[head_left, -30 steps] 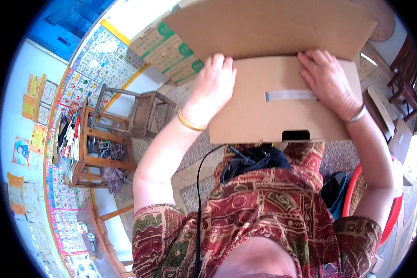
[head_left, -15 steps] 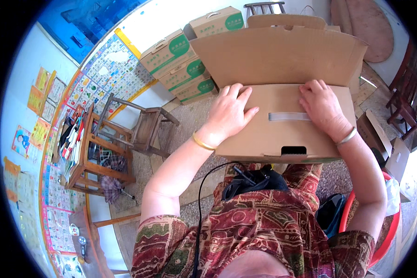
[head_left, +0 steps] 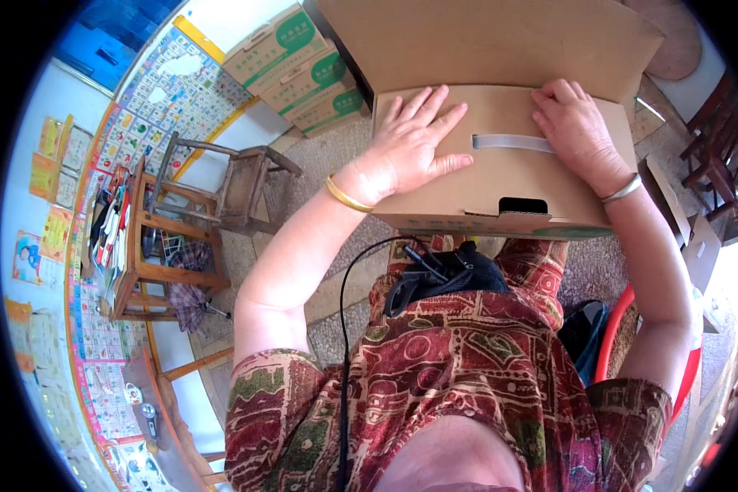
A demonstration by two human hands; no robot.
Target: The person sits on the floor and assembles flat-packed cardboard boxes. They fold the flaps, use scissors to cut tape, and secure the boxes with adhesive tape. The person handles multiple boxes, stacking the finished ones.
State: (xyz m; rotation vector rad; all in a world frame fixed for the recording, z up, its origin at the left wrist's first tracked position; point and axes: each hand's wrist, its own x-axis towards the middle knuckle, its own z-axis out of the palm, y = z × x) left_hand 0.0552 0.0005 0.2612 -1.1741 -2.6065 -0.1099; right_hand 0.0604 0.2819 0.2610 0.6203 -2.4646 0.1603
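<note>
The left hand (head_left: 418, 143) lies open, palm down with fingers spread, on the inner top panel of a cardboard carton (head_left: 484, 193), grasping nothing. The right hand (head_left: 580, 127) has its fingers bent and close together near the panel's back edge; whether they pinch that edge I cannot tell, since the fingertips are poorly shown. The carton is in front of the waist, its pale plastic carry strap (head_left: 512, 143) between the hands, its right end beside the right hand. A dark handle cut-out (head_left: 523, 205) sits toward the near edge. Beyond the hands the tall outer lid flap (head_left: 500, 49) stands raised, blocking the floor behind it. A black waist pouch (head_left: 467, 275) and a black cable (head_left: 344, 328) are just below the carton.

Farther left are stacked green-printed cartons (head_left: 299, 78), a wooden chair (head_left: 250, 184) and a paper-laden wooden rack (head_left: 176, 271); a red-rimmed tub (head_left: 611, 340) is by the right elbow. Both forearms reach forward, elbows bent outward.
</note>
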